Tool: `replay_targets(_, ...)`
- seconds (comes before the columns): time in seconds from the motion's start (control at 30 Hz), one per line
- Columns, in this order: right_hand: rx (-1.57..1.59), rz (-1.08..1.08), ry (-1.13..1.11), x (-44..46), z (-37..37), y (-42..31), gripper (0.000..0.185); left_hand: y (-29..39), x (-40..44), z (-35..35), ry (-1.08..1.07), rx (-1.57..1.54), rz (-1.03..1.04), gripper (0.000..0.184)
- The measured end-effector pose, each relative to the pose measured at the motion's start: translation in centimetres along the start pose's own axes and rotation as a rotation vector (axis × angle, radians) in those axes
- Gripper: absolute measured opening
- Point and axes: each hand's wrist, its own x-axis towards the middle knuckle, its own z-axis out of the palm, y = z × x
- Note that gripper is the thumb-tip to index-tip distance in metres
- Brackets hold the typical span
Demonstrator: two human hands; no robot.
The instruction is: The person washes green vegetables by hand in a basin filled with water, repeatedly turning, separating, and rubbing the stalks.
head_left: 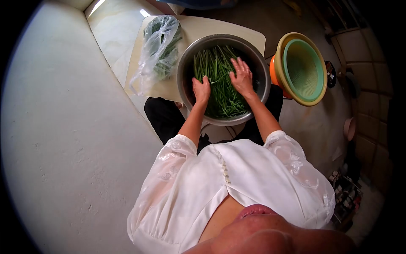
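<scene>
Long thin green stalks (222, 86) fill a large metal basin (183, 80), their pale ends toward the far side and leafy ends near me. My left hand (201, 89) is inside the basin at the left edge of the stalks, thumb up and fingers partly hidden among them. On the right side of the stalks lies my right hand (242, 78), palm down with its fingers spread, touching them. A clear plastic bag (158, 51) with more greens in it lies left of the basin.
A light board-like tabletop (194, 25) lies beneath the bag and basin. To the right, a green colander (302, 70) sits in a yellow-rimmed basin (321, 91) with an orange container (274, 74) below. A white wall (55, 127) rises along the left.
</scene>
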Motion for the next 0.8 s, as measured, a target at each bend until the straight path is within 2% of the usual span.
replay_targets(0.07, -0.003, 0.044, -0.084, 0.0, 1.5, 0.9, 0.055, 0.3, -0.3, -0.2, -0.023, 0.024, 0.006, 0.056)
replay_targets(0.13, -0.088, 0.194, -0.197, 0.8, 2.2, 2.1, 0.053, 0.6, -0.3, -0.5, -0.033, 0.043, 0.017, 0.059)
replay_targets(0.2, -0.076, 0.206, -0.192, 1.0, 0.8, -0.6, 0.052, 0.2, -0.5, -0.7, 0.067, 0.087, 0.125, 0.062)
replay_targets(0.27, 0.007, 0.019, -0.021, 0.4, 0.5, -3.2, 0.052, 0.0, -0.7, -0.9, 0.050, 0.031, 0.073, 0.059)
replay_targets(0.33, -0.041, -0.076, -0.179, -0.3, 2.1, -4.2, 0.052, -0.1, -0.5, -1.1, 0.024, -0.028, 0.031, 0.057)
replay_targets(0.4, -0.085, -0.020, -0.246, 0.1, 2.5, -3.6, 0.052, -1.1, 0.4, -1.1, -0.119, -0.027, -0.057, 0.053)
replay_targets(0.43, -0.101, 0.033, -0.270, 0.6, 2.6, -3.2, 0.052, -1.6, 0.5, -0.7, -0.005, -0.047, -0.010, 0.050)
replay_targets(0.47, -0.115, 0.084, -0.297, 0.9, 2.9, -2.9, 0.052, -1.3, 0.5, -0.8, 0.003, -0.049, -0.009, 0.050)
replay_targets(0.53, -0.199, 0.018, -0.254, 0.3, 3.8, -2.6, 0.051, -0.9, 0.1, -1.2, 0.041, -0.081, -0.007, 0.051)
replay_targets(0.6, -0.111, -0.088, -0.382, 0.4, 2.3, -2.5, 0.049, -1.4, 0.2, -0.9, 0.021, -0.102, -0.018, 0.051)
replay_targets(0.67, -0.064, -0.067, -0.394, 0.6, 1.2, -2.5, 0.047, -1.4, 0.3, -0.7, 0.009, -0.129, -0.028, 0.050)
replay_targets(0.73, 0.008, -0.114, -0.094, 0.1, 2.3, -2.8, 0.045, -1.4, 0.1, -1.0, 0.017, -0.085, -0.065, 0.050)
replay_targets(0.8, 0.035, -0.230, -0.255, -1.1, 1.9, -5.3, 0.045, -2.1, 0.1, -0.4, 0.027, -0.078, -0.061, 0.047)
